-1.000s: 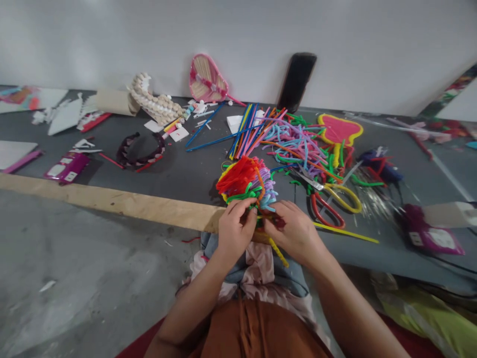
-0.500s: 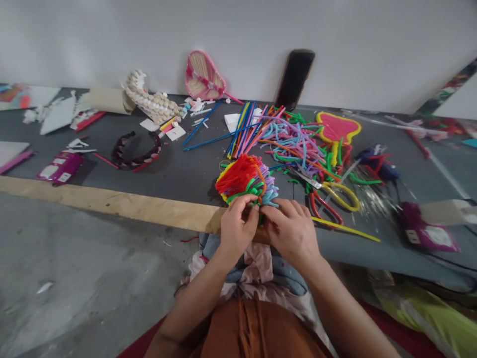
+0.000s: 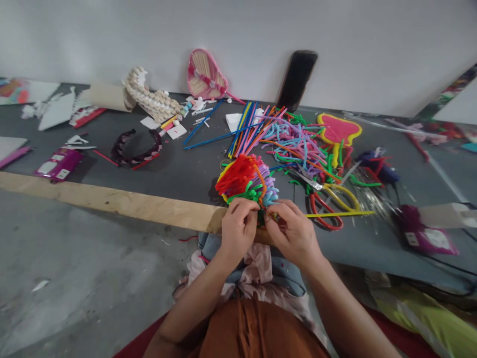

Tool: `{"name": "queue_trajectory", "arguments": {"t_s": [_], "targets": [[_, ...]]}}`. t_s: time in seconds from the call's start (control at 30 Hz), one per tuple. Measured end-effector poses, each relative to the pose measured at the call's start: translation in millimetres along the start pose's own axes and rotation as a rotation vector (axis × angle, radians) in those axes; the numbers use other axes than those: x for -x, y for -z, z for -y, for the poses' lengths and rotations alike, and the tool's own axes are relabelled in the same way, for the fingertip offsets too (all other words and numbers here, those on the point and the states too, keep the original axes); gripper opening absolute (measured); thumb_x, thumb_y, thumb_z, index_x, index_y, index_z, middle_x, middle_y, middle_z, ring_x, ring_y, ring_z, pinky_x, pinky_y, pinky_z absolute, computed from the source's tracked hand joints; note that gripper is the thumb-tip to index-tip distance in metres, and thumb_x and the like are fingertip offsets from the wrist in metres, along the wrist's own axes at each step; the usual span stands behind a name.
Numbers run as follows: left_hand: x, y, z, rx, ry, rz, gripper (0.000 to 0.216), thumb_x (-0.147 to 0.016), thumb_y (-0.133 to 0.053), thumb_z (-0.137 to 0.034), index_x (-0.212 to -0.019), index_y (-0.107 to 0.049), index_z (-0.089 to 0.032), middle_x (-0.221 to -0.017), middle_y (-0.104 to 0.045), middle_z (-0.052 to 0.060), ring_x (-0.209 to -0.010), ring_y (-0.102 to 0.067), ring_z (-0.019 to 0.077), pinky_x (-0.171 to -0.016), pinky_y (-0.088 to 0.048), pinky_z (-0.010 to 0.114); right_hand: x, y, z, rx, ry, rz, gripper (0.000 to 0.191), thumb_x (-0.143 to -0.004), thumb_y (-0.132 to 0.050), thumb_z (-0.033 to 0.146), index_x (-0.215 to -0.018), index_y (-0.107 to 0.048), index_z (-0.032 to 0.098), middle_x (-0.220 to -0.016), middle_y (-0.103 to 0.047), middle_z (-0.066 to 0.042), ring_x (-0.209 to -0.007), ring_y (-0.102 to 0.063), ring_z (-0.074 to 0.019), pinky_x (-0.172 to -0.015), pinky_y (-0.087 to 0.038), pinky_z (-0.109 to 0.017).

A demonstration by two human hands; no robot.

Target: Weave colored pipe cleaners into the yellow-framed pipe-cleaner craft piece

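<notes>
Hands (image 3: 239, 229) pinching, fuzzy bundle (image 3: 237, 178), yellow strand (image 3: 352, 214)

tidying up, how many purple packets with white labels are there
2: one purple packet lies at left near the dark headband, the other packet at far right by a pale object. Others may be hidden.

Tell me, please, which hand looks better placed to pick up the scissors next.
Probably the right hand: the scissors lie just beyond it, while the left hand is farther off, at the pipe-cleaner bundle. The right hand seems to pinch a yellow pipe cleaner, though.
</notes>
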State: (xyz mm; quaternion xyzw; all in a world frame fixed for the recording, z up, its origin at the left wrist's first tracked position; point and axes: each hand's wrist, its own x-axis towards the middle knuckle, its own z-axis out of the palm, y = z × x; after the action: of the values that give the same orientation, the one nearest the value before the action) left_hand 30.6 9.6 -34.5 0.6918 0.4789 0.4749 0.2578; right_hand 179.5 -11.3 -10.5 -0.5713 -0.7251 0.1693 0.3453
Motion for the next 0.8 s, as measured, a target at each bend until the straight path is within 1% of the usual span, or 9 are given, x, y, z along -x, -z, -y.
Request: {"name": "queue_trajectory", "arguments": {"t_s": [0.1,0.23,0.3,0.37,0.47,0.57,0.63,0.7,0.8], "targets": [[1.9,1.9,0.0,-0.007,-0.037,0.017,0.021,-0.088,-0.049,-0.009,-0.084,-0.067,-0.02,-0.088,-0.059,0.002,-0.083,-0.061,0.0138,-0.076,-0.05,0.026,-2.1,4.0,2.0,-0.122,-0.07,0.025,0.01,-0.088,-0.051,0.019,-0.081,-0.057,0.021,-0.081,-0.062,-0.002,-0.074,-0.059,-0.0151,-0.067,-0.045,-0.027],[4.4,2.4,0.3,-0.032,-0.038,0.017,0.024,-0.088,-0.049,-0.009,-0.086,-0.07,-0.02,-0.091,-0.057,0.003,-0.084,-0.061,0.0137,-0.077,-0.05,0.026,-6.0,12.1,2.3,-0.27,-0.243,0.096,0.011,-0.084,-0.05,0.021,-0.074,-0.056,0.021,-0.066,-0.057,0.003,-0.057,-0.052,-0.0114,-0.054,-0.042,-0.022],[5.0,1.7,0.3,-0.044,-0.05,0.009,0.024,-0.087,-0.049,-0.009,-0.086,-0.071,-0.02,-0.092,-0.057,0.003,-0.084,-0.061,0.0136,-0.077,-0.051,0.027,-7.8,15.3,1.7,-0.313,-0.307,0.138,0.01,-0.082,-0.052,0.023,-0.073,-0.056,0.021,-0.061,-0.056,0.004,-0.053,-0.05,-0.0107,-0.049,-0.04,-0.021],[5.2,1.3,-0.6,-0.057,-0.052,0.008,0.024,-0.086,-0.049,-0.009,-0.087,-0.071,-0.021,-0.093,-0.057,0.003,-0.084,-0.061,0.0137,-0.078,-0.051,0.027,-8.9,16.6,1.2,-0.326,-0.32,0.152,0.01,-0.082,-0.053,0.024,-0.074,-0.057,0.02,-0.061,-0.057,0.003,-0.054,-0.052,-0.0108,-0.049,-0.04,-0.021],[4.9,3.4,-3.9,-0.074,-0.031,0.038,0.015,-0.081,-0.056,-0.015,-0.088,-0.069,-0.019,-0.095,-0.056,0.005,-0.088,-0.061,0.0167,-0.081,-0.052,0.03,-9.2,15.6,1.4,-0.329,-0.287,0.164,0.01,-0.085,-0.053,0.025,-0.079,-0.06,0.02,-0.068,-0.062,0.002,-0.059,-0.057,-0.0118,-0.054,-0.044,-0.022],[5.0,8.1,-6.3,-0.067,-0.009,0.084,0.014,-0.077,-0.064,-0.019,-0.09,-0.069,-0.016,-0.097,-0.055,0.006,-0.092,-0.061,0.0187,-0.083,-0.053,0.032,-9.2,15.7,1.6,-0.294,-0.185,0.178,0.011,-0.088,-0.053,0.023,-0.082,-0.062,0.02,-0.076,-0.064,-0.001,-0.067,-0.06,-0.0131,-0.061,-0.047,-0.023],[5.6,10.9,-5.5,-0.045,0.006,0.103,0.014,-0.078,-0.064,-0.017,-0.091,-0.069,-0.016,-0.098,-0.055,0.006,-0.093,-0.061,0.0177,-0.084,-0.052,0.03,-9.6,18.7,0.4,-0.27,-0.07,0.2,0.012,-0.091,-0.052,0.022,-0.088,-0.064,0.02,-0.084,-0.066,-0.003,-0.076,-0.063,-0.0143,-0.068,-0.049,-0.025],[6.5,12.6,-3.1,-0.018,0.03,0.114,0.014,-0.08,-0.063,-0.014,-0.091,-0.07,-0.017,-0.098,-0.056,0.005,-0.093,-0.061,0.0165,-0.085,-0.052,0.029,-10.0,24.3,-2.3,-0.244,0.029,0.25,0.016,-0.093,-0.048,0.019,-0.098,-0.064,0.02,-0.093,-0.067,-0.005,-0.086,-0.064,-0.0157,-0.076,-0.051,-0.027],[8.4,12.9,0.6,0.005,0.073,0.125,0.013,-0.081,-0.063,-0.012,-0.089,-0.07,-0.019,-0.095,-0.056,0.003,-0.09,-0.061,0.0149,-0.083,-0.053,0.028,-9.6,34.3,-6.6,-0.143,0.085,0.299,0.02,-0.094,-0.047,0.016,-0.106,-0.063,0.02,-0.103,-0.067,-0.008,-0.099,-0.065,-0.0176,-0.083,-0.051,-0.029]]}}
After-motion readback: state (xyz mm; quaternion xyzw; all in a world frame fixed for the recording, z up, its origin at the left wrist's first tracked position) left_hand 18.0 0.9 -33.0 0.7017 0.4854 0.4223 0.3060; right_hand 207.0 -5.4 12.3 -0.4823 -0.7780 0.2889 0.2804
